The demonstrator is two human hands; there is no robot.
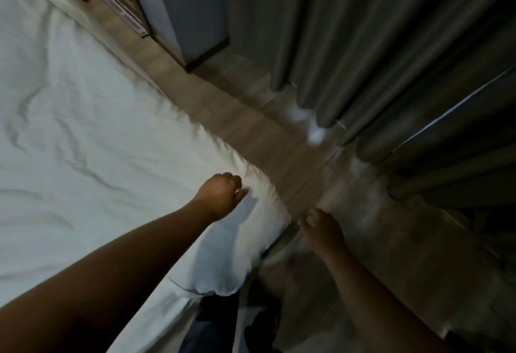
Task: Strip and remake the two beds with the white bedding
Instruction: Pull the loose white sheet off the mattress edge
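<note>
Dim room, view looking down along the edge of a bed (156, 308).

Nearest: white sheet (83, 118) hangs over the bed's near corner, its hem loose and wavy. Something dark lies below the hem, too dark to identify.

Left hand (222, 194): over the sheet near the bed's right edge. Fingers curled into a fist, thumb tip showing. Its shadow falls on the cloth just beside it. No fold of sheet visible inside the fist.

Right hand (325, 231): off the bed, over the floor (279, 134), just beside the bed corner. Back of hand faces the camera, fingers pointing toward the corner. Heavily blurred, so I cannot tell whether it is open or closed. It appears apart from the sheet.

Sheet: covers the whole visible mattress top, wrinkled, with long creases running across the left side.

Floor: pale wood planks in a strip between bed and curtain (363, 45). Bright light patches on the planks at the curtain's foot.

Curtain: grey, heavy vertical folds, filling the right side.

Farthest: grey wall (195, 11) with a dark skirting at the head of the strip.
</note>
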